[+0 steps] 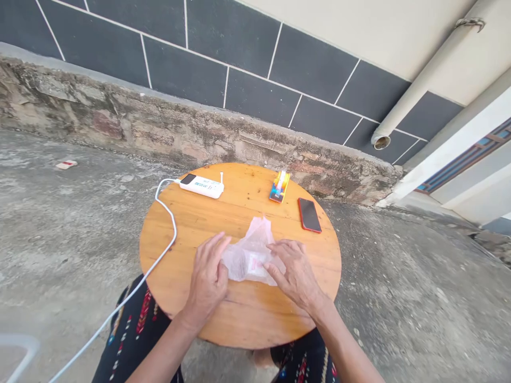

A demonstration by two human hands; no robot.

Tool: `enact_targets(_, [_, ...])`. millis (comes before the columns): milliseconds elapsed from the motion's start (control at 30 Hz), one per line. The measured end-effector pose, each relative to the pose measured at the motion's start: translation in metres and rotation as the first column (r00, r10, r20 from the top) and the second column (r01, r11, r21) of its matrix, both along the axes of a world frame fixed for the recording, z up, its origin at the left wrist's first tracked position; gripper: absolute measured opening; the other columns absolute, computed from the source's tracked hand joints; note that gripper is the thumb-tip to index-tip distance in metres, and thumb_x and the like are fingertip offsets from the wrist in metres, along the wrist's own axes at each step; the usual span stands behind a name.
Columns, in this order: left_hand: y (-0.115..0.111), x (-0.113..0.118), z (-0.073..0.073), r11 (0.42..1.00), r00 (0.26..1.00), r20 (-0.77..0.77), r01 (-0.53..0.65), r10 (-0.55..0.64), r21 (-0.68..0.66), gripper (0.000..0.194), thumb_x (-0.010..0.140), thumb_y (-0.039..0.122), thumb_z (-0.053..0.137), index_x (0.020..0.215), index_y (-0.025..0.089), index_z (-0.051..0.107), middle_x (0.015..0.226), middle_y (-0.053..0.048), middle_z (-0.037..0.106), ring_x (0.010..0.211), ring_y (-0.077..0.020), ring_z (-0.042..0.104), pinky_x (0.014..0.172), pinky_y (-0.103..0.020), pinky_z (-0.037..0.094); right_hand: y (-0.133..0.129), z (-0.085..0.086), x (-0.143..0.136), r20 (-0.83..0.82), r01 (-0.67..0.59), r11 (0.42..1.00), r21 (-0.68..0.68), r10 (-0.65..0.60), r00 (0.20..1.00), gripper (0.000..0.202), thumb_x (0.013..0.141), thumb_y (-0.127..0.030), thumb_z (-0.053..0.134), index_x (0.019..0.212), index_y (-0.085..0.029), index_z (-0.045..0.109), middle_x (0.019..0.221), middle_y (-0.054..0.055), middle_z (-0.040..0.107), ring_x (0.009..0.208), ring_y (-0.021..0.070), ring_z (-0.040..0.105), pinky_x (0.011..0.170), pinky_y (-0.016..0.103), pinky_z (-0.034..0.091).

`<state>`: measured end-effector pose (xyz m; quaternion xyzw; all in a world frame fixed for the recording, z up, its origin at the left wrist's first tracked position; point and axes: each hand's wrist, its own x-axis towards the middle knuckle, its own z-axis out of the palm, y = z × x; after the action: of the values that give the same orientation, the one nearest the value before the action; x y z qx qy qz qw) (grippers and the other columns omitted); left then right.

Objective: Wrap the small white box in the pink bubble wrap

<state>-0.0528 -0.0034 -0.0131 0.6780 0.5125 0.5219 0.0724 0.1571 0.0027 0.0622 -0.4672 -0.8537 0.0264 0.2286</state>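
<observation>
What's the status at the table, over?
Left hand open, at left edge of plastic wrap. Right hand open, at its right side. Wrap crumpled on table. Phone off to the right, apart.

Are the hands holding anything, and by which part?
Cannot tell for sure: the right hand is at the right part of the plastic, the left hand at its left edge.

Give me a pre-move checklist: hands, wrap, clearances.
1. Translucent plastic wrap on the round table, between both hands: ok.
2. Left hand at the wrap's left edge, right hand over its right side: ok.
3. Firm hold by either hand: cannot tell; fingers look spread.
4. Wrap lying flat: not ok, it's crumpled.
5. Contents identified: cannot tell; printing is blurred.
6. Red-edged phone and white device apart from the wrap: ok.
</observation>
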Motion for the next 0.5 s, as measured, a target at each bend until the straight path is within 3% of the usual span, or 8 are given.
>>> enact_targets(133, [-0.012,-0.002,0.013,0.989,0.984,-0.13,0.128,-0.118,0.071,0.061,0.078,0.007,0.043,0.137,0.023,0.038,0.14,-0.009,0.047,0.136,-0.0275,0.033,0.109,-0.051,0.031,-0.016,0.007,-0.001,0.034,-0.099,0.995,-0.022,0.1,0.994,0.017,0.088,-0.021,0.056,0.104,-0.021,0.063,0.093,0.006,0.066,0.093,0.0239,0.053,0.09,0.045,0.035])
enact_targets(267, [-0.027,-0.002,0.041,0.962,0.941,-0.246,0.259,-0.232,0.085,0.048,0.08,0.013,0.047,0.127,0.022,0.05,0.129,-0.007,0.058,0.133,-0.0283,0.039,0.112,-0.052,0.024,-0.046,0.013,-0.006,0.102,-0.185,0.978,-0.094,0.194,0.976,0.02,0.088,-0.011,0.049,0.097,-0.023,0.063,0.087,0.003,0.064,0.093,0.0219,0.051,0.097,0.046,0.029])
enact_targets(367, [-0.033,0.001,0.059,0.939,0.883,-0.33,0.344,-0.333,-0.025,0.033,0.085,0.016,0.044,0.112,0.021,0.06,0.103,-0.006,0.069,0.106,-0.022,0.06,0.108,-0.046,0.03,-0.066,0.009,-0.008,0.14,-0.205,0.962,-0.182,0.232,0.963,0.016,0.086,-0.014,0.051,0.094,-0.022,0.062,0.087,0.003,0.061,0.091,0.0223,0.05,0.096,0.046,0.03])
enact_targets(433, [-0.034,0.002,0.062,0.939,0.862,-0.374,0.299,-0.342,-0.169,0.026,0.087,0.017,0.04,0.096,0.021,0.065,0.082,-0.004,0.07,0.08,-0.0194,0.064,0.09,-0.041,0.043,-0.077,0.005,-0.005,0.157,-0.177,0.95,-0.258,0.222,0.962,0.009,0.087,-0.021,0.054,0.092,-0.022,0.061,0.091,0.003,0.061,0.089,0.0224,0.051,0.089,0.042,0.035])
enact_targets(500, [-0.034,0.001,0.058,0.932,0.842,-0.434,0.198,-0.32,-0.303,0.023,0.088,0.023,0.042,0.081,0.021,0.064,0.072,-0.004,0.068,0.067,-0.0206,0.062,0.071,-0.036,0.046,-0.084,0.001,-0.001,0.174,-0.127,0.934,-0.333,0.194,0.965,0.008,0.089,-0.027,0.053,0.087,-0.022,0.059,0.092,0.003,0.061,0.085,0.0211,0.052,0.08,0.037,0.038])
